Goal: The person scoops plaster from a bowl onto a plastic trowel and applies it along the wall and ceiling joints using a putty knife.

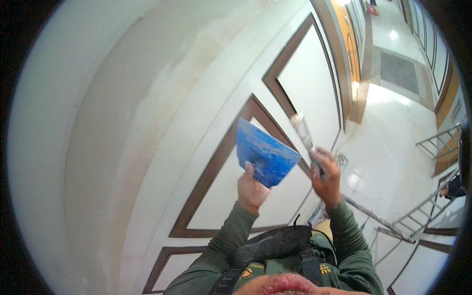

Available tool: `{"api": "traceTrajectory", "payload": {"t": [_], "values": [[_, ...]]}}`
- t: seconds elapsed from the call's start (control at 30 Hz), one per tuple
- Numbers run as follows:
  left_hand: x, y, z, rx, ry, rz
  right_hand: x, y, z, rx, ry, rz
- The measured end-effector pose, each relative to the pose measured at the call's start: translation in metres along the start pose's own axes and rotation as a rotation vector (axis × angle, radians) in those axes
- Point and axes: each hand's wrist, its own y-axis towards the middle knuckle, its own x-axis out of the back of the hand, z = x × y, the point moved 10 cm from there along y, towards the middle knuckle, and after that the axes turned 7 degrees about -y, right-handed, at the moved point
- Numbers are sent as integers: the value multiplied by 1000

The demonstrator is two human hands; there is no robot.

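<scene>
My left hand (252, 189) grips a blue flat plastic board (265, 150) by its lower left part; the board's face is streaked with pale compound. Just right of it, my right hand (325, 174) is closed round the dark handle of a putty knife (303, 132), whose blade points up and carries off-white material. The two tools are close, with a small gap visible between blade and board. Behind them is a white wall with brown-framed panels (300, 69), and to the left runs a band of smeared, patched plaster (113, 137).
A corridor (393, 108) runs away at right, with a grey floor mat (398, 73). Metal ladder-like frames (418, 219) stand along the right, near a person in dark clothing (455, 187). A coiled cable (342, 160) and a dark bag (268, 243) at my body also show.
</scene>
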Motion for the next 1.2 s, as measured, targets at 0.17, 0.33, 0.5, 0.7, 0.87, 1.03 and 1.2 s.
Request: {"api": "traceTrajectory", "payload": {"t": [0.17,0.33,0.5,0.7,0.87,1.03,1.2], "values": [[-30,23,31,82,274,85,-55,-33,-12,-199,240,243],[-32,33,35,148,74,-40,-30,4,31,43,243,144],[-47,60,12,44,179,2,-41,33,19,122,237,116],[-63,80,-13,-23,289,23,-55,66,-7,-236,1034,-16],[-101,82,-17,-11,292,-55,-66,98,15,-46,1054,13],[-79,93,-33,-81,401,-79,-98,123,30,-91,852,228],[-69,62,-78,-213,701,-176,-55,210,25,48,810,-230]]}}
